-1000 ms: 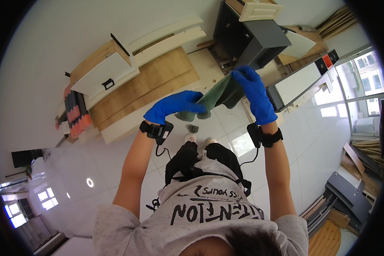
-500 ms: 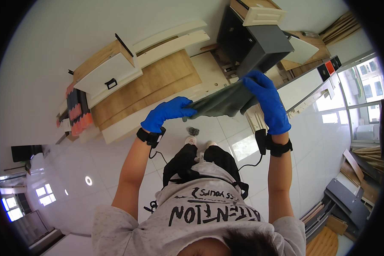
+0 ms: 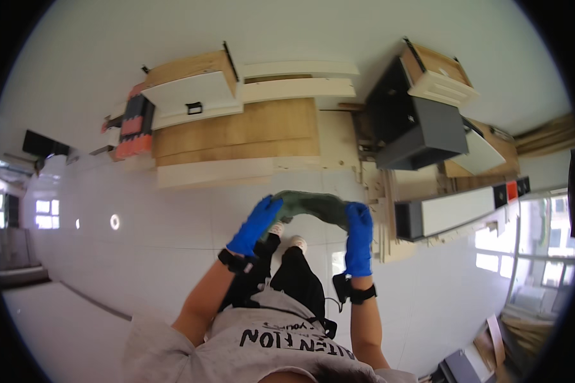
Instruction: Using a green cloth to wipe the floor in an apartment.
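A dark green cloth (image 3: 313, 203) is stretched between my two hands in front of my body, arching slightly upward in the middle. My left hand (image 3: 255, 225), in a blue glove, grips its left end. The right end is pinched in my right hand (image 3: 358, 233), gloved in blue too. Both hands are closed, with a black band and small box strapped at each wrist. The cloth hangs above the tiled floor, apart from the boards beyond it.
Wooden boards (image 3: 236, 135) lie ahead, with a white-fronted drawer (image 3: 195, 96) on their left. A dark grey cabinet (image 3: 421, 131) stands at the right, near a long white panel (image 3: 457, 209). Red and grey foam mats (image 3: 135, 121) are stacked at the far left.
Both hands have come lower and closer to my body, and the cloth now bows up between them. My view has turned, so the boards look level.
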{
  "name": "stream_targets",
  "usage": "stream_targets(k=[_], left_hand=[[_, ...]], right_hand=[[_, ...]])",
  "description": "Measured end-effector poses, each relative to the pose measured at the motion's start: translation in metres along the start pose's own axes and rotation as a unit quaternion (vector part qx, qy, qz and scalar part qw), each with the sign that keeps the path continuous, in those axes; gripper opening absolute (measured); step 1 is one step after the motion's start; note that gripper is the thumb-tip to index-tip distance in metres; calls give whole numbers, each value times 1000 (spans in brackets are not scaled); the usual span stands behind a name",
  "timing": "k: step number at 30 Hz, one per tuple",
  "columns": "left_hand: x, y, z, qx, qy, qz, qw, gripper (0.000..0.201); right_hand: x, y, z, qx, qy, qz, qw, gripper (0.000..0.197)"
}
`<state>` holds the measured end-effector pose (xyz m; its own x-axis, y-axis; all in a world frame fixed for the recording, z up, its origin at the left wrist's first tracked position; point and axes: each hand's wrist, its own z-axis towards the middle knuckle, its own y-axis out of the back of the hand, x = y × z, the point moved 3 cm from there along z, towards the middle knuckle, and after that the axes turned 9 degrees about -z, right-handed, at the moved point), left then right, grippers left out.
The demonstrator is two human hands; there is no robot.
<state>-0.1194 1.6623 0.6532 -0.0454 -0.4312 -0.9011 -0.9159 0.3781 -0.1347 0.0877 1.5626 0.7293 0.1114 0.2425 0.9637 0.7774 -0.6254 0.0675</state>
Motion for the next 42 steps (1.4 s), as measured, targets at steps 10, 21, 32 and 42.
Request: stream_targets(k=[10, 21, 32, 42], left_hand=[[27, 64, -76, -77, 117, -453, 880, 41], [95, 264, -201, -347, -126, -373, 851, 35], [149, 496, -382, -532, -272, -510, 619, 50], [324, 582, -470, -632, -96, -542, 546, 49]], right_hand=[[-87, -163, -87, 341, 273, -375, 817, 36], [-128, -308, -164, 629, 222, -261, 698, 39], [-266, -227, 59, 541, 64, -664, 513, 26], [-233, -314, -34, 527, -156, -576, 605, 31]])
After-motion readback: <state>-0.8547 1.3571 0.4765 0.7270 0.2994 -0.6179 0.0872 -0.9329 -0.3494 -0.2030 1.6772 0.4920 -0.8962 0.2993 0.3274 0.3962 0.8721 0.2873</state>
